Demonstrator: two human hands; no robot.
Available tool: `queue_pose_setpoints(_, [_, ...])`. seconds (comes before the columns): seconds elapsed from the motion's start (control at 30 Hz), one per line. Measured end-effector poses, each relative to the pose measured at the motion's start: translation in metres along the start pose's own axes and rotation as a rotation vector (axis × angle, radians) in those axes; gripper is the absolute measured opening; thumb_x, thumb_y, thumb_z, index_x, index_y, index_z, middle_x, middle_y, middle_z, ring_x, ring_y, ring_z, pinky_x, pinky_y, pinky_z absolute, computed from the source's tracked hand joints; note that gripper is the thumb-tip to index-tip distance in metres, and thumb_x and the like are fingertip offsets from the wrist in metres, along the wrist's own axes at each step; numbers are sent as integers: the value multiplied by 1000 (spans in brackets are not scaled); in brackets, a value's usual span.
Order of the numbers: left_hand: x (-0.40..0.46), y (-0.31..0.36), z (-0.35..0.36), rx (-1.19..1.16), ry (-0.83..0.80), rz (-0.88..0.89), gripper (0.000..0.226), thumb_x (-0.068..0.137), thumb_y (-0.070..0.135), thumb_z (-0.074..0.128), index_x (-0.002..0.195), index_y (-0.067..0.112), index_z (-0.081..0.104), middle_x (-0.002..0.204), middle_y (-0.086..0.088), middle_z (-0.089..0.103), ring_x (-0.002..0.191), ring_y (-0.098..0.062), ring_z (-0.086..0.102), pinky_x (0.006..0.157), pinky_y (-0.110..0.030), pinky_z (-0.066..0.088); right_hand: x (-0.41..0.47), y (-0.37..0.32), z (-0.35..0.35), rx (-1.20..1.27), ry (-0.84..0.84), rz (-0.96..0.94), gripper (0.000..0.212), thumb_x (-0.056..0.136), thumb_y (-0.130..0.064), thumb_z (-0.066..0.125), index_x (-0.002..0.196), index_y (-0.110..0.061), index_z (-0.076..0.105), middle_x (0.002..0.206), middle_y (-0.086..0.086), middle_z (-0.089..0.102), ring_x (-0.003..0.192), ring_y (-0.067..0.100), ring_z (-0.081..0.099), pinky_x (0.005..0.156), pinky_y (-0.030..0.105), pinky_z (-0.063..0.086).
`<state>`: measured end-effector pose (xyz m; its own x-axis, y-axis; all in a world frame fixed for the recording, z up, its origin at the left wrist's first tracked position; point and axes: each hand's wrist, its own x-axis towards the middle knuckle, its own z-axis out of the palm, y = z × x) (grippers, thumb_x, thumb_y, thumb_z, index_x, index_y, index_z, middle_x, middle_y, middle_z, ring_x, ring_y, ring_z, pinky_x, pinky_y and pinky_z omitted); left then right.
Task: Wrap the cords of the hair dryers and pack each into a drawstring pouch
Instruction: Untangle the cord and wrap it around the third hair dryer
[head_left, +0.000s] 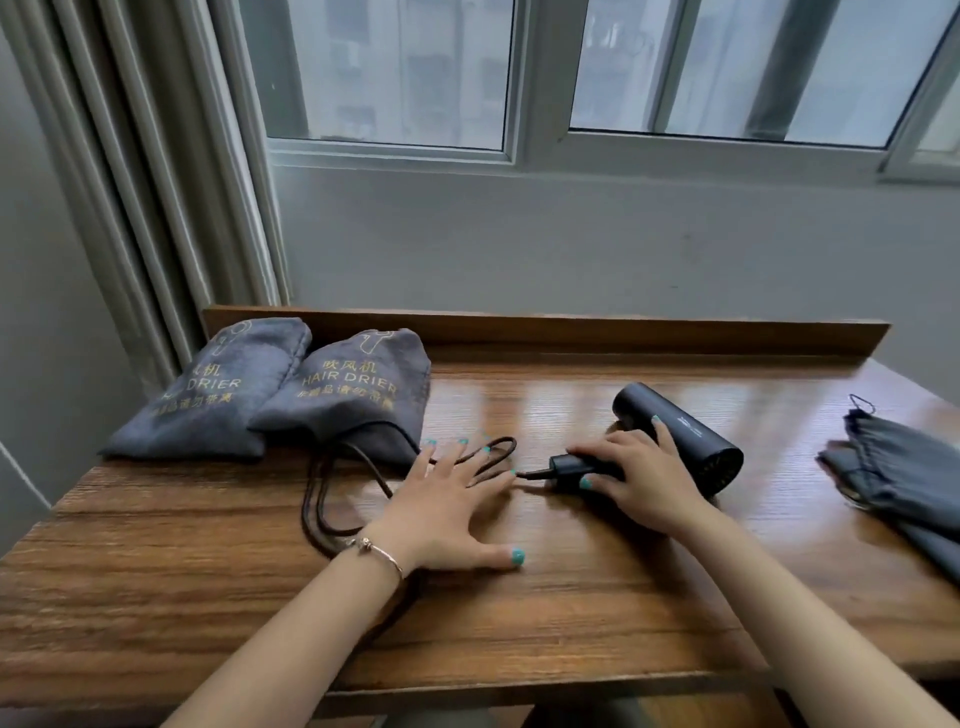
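Black cylindrical hair dryer (680, 441) lying crosswise under clasping right hand (641, 483); dark braided cord (332, 499) trailing leftward beneath flat, released left hand (452, 499), nearer grip.

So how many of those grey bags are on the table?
3. Two full grey fabric pouches printed HAIR DRIER lie side by side at the far left; one flat, empty grey pouch lies at the right edge, partly cut off.

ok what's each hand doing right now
left hand: open, fingers spread flat over the cord on the table
right hand: gripping the hair dryer by its handle
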<state>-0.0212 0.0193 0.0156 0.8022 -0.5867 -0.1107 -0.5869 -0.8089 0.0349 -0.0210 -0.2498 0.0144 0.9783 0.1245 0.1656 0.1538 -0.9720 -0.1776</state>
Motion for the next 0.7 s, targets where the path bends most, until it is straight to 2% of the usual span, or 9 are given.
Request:
queue_pose_setpoints(0.13, [19,10,13,-49,49,3,73,88,76,29,152,48,5,164,9,4,150,-12,-3,121,-43,-6,12,28,-3,156,-5,-18,42,85,-31,70,124,-44,59,112,-20,51,127,7,38,114,37,-7])
queue_pose_setpoints(0.3, [59,18,16,-75,54,24,75,88,78,24,152,46,1,164,7,0,150,-12,-6,121,-38,-4,43,53,-5,135,13,23,43,84,-25,71,121,-44,61,128,-14,55,131,14,36,112,39,8])
queue_pose_setpoints(0.43, [93,15,16,-58,57,59,79,87,79,22,153,43,-1,164,8,-1,150,-9,-6,120,-37,-3,56,56,5,130,85,76,41,88,-26,66,124,-45,59,136,-9,50,135,13,31,117,41,-1])
queue_pose_setpoints(0.53, [113,11,15,-56,60,78,77,89,77,20,154,40,-3,164,10,-2,149,-8,-6,120,-36,-3,61,58,14,123,124,105,40,91,-30,63,127,-46,56,139,-9,48,142,15,22,115,38,-9])
queue_pose_setpoints(0.7, [140,9,12,-50,56,92,73,92,73,21,154,41,-1,164,10,-2,149,-7,-6,120,-36,-2,70,72,16,146,137,130,37,85,-56,61,122,-51,55,137,-12,46,144,13,15,115,39,-13])
